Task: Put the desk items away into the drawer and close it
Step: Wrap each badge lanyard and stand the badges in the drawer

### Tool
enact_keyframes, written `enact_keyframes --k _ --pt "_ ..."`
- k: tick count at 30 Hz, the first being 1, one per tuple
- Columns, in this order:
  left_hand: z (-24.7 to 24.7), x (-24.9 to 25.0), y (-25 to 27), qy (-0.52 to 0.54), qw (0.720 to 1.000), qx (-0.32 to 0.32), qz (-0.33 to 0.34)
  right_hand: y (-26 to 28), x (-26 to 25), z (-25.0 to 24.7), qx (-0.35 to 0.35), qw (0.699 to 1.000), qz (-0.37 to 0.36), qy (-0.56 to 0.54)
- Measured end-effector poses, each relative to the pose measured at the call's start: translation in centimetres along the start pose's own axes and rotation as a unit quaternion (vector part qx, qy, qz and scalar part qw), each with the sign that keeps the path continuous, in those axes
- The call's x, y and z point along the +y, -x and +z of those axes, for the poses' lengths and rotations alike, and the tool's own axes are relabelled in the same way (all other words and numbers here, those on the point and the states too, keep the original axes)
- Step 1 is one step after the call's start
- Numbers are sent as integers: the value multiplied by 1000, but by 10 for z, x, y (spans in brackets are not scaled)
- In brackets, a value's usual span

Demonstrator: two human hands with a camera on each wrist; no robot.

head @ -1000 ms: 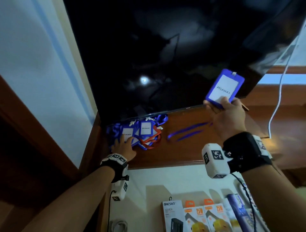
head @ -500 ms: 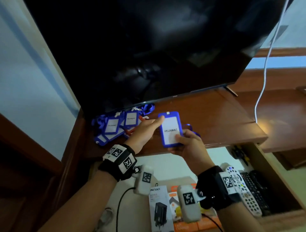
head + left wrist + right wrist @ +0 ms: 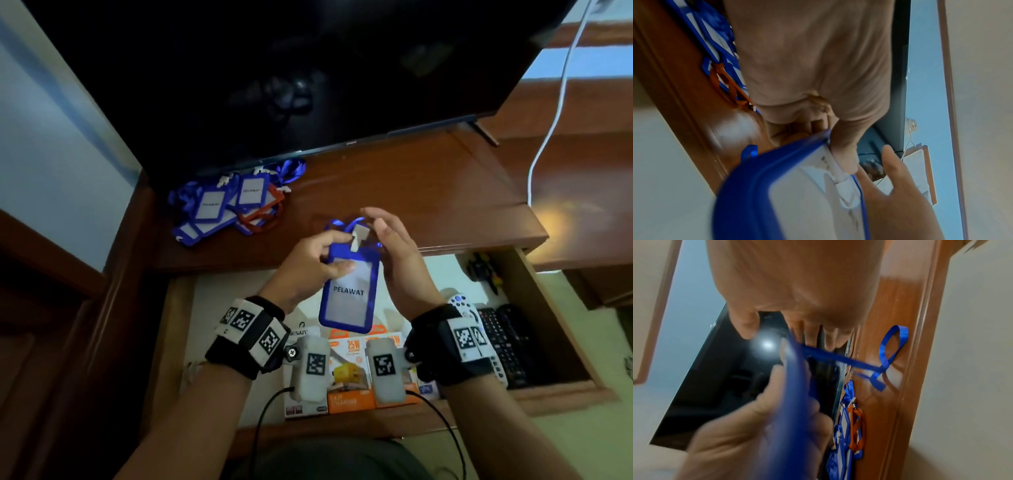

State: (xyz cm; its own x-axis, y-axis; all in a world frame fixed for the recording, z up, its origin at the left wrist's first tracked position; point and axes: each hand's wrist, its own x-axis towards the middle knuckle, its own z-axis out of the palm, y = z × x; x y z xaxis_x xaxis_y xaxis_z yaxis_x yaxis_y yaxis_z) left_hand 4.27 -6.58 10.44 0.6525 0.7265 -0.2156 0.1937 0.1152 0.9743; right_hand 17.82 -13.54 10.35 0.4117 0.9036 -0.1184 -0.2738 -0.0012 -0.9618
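Note:
A blue badge holder with a white card reading PELAWAT hangs upright over the open drawer. My left hand pinches its top, thumb on the front face. My right hand hovers beside the white clip with fingers straight, holding nothing. The badge's blue lanyard trails back onto the desk top. In the left wrist view the badge holder fills the lower frame, blurred. A pile of blue and orange badges lies at the desk's back left.
A large black TV stands over the back of the desk. The drawer holds charger boxes at the front and remotes on the right. A white cable hangs down at the right.
The badge passed from my right hand into my left and came from the desk to above the drawer. My right hand let go and rose to the clip.

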Motion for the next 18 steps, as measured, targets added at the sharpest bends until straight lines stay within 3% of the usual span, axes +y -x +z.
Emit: enact_keyframes --k 2,4,8,13,18 --pt "2 2 4 -4 1000 -25 3 -1 1 5 -33 999 20 1" --pt "1 3 7 12 1000 -7 15 0 6 8 -36 997 62 -23" --pt "1 7 9 89 985 140 41 7 21 8 -61 994 77 -48" --pt "-5 3 5 182 934 305 46 17 27 15 -112 994 5 16" --pt "-16 -4 16 187 935 301 17 17 17 10 -124 990 1 70"
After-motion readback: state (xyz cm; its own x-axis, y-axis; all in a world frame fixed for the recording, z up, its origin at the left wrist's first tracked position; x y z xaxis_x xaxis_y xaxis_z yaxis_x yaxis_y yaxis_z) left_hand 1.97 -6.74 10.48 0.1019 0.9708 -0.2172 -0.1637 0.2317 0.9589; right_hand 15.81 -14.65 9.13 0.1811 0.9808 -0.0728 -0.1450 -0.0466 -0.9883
